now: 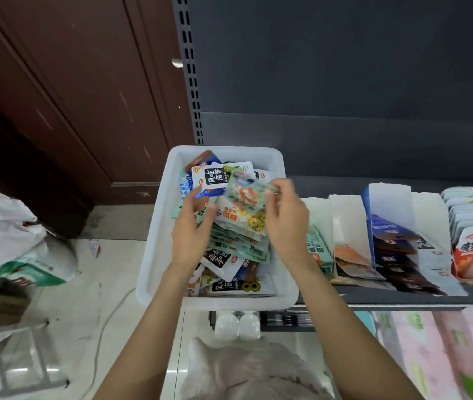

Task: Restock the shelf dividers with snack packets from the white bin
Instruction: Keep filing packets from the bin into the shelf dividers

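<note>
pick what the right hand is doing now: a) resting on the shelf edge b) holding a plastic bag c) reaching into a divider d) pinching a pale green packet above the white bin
d: the right hand pinches a pale green packet over the white bin.

Not much is readable here. The white packet at the top of the bin has a black panel with big Chinese characters — looks like 风吃海带 — plus a small red round logo. A yellow-and-white packet in the middle shows red characters, too blurry to make out. A black packet at the bin's near end carries a big yellow "8". Packets in the shelf dividers have print as well, unreadable.
</note>
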Motion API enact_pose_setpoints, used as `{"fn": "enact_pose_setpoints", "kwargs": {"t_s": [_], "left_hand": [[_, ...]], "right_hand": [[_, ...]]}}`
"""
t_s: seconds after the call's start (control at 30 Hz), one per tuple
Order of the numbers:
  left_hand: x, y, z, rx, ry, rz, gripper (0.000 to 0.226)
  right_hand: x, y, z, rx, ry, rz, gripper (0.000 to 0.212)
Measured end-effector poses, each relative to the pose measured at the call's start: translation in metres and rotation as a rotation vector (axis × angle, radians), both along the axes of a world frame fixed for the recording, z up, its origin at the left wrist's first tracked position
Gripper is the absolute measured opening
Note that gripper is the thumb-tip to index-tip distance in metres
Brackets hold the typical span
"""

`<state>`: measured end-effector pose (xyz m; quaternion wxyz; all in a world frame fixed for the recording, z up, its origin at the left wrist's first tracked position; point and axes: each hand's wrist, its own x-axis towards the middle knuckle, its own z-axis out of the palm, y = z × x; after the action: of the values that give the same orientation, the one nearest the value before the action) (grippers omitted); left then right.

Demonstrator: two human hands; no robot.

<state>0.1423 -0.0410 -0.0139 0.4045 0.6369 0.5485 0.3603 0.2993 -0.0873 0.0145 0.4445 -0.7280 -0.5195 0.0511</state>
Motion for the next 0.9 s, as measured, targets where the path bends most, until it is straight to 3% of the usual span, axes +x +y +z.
{"fn": "enact_pose_setpoints", "kwargs": {"t_s": [0.07,0.17,0.27,0.33,0.4,0.47,0.53,0.6,0.67,0.73,0.83,0.9], "left_hand": [[0.005,-0.011,0.016,-0.200,-0.189,0.053,0.032],[0.012,-0.026,0.031,-0.465,-0.466,-0.112,0.029],[0.024,-0.035,0.037,-0.514,-0.654,-0.258,0.050],[0.033,-0.037,0.040,-0.519,-0.763,-0.165,0.039],[0.040,-0.037,0.045,-0.508,-0.794,-0.049,0.018],[0.045,-0.033,0.048,-0.367,-0.659,-0.015,0.011],[0.051,-0.028,0.055,-0.163,-0.490,-0.040,0.011],[0.059,-0.023,0.060,0.098,-0.282,-0.095,0.014],[0.071,-0.019,0.064,0.401,-0.044,-0.137,0.018],[0.085,-0.019,0.067,0.603,0.113,-0.217,0.018],[0.107,-0.023,0.061,0.647,0.291,-0.379,0.014],[0.118,-0.026,0.048,0.595,0.391,-0.476,0.016]], "right_hand": [[0.012,-0.013,0.016,-0.011,0.384,-0.056,0.010],[0.023,-0.028,0.030,0.038,0.947,-0.088,0.011],[0.024,-0.039,0.034,0.018,1.142,-0.080,0.016],[0.025,-0.043,0.034,-0.029,1.205,-0.042,0.016],[0.028,-0.048,0.031,-0.122,1.066,-0.037,0.016],[0.034,-0.052,0.025,-0.155,0.619,-0.111,0.017],[0.042,-0.059,0.025,-0.031,0.215,-0.177,0.027],[0.052,-0.065,0.029,0.080,0.042,-0.199,0.047],[0.063,-0.070,0.035,0.093,0.006,-0.218,0.062],[0.072,-0.074,0.038,0.094,0.073,-0.183,0.063],[0.082,-0.080,0.034,0.072,0.177,-0.074,0.060],[0.086,-0.084,0.025,0.007,0.127,-0.019,0.053]]}}
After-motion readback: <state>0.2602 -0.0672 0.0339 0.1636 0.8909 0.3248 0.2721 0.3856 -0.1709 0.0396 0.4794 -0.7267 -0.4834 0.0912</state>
